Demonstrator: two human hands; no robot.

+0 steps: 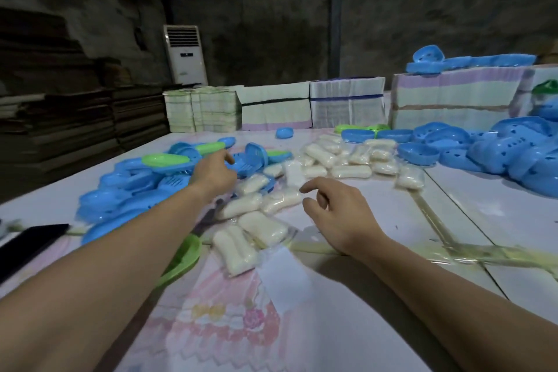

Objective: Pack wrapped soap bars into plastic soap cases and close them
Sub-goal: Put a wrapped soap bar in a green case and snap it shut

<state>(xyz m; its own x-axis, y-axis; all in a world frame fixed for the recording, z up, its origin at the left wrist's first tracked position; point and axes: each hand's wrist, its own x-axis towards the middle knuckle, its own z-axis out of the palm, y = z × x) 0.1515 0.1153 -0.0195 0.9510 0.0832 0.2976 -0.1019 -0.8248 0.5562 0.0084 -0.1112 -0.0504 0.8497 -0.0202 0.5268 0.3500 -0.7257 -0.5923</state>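
- Your left hand (215,170) reaches toward the middle of the frame, over the near edge of the blue soap cases (129,187) heaped at centre left. Its fingers point away from you and are blurred, so you cannot tell whether they grip anything.
- Your right hand (338,214) hovers just right of centre with the fingers loosely curled and nothing held in them, close beside the nearest wrapped soap bars (259,220).
- Those bars lie in a loose scatter on the table (453,196), running from below centre up toward the upper middle, where a second cluster (347,157) sits.
- More blue cases (498,151) pile at the right edge, partly cut off by the frame.
- A green case part (184,257) lies at lower left, mostly hidden under your left forearm.
- A dark flat object (27,244) at the left edge is cut off and hard to identify.
- Bundled paper stacks (347,106) line the table's far side.
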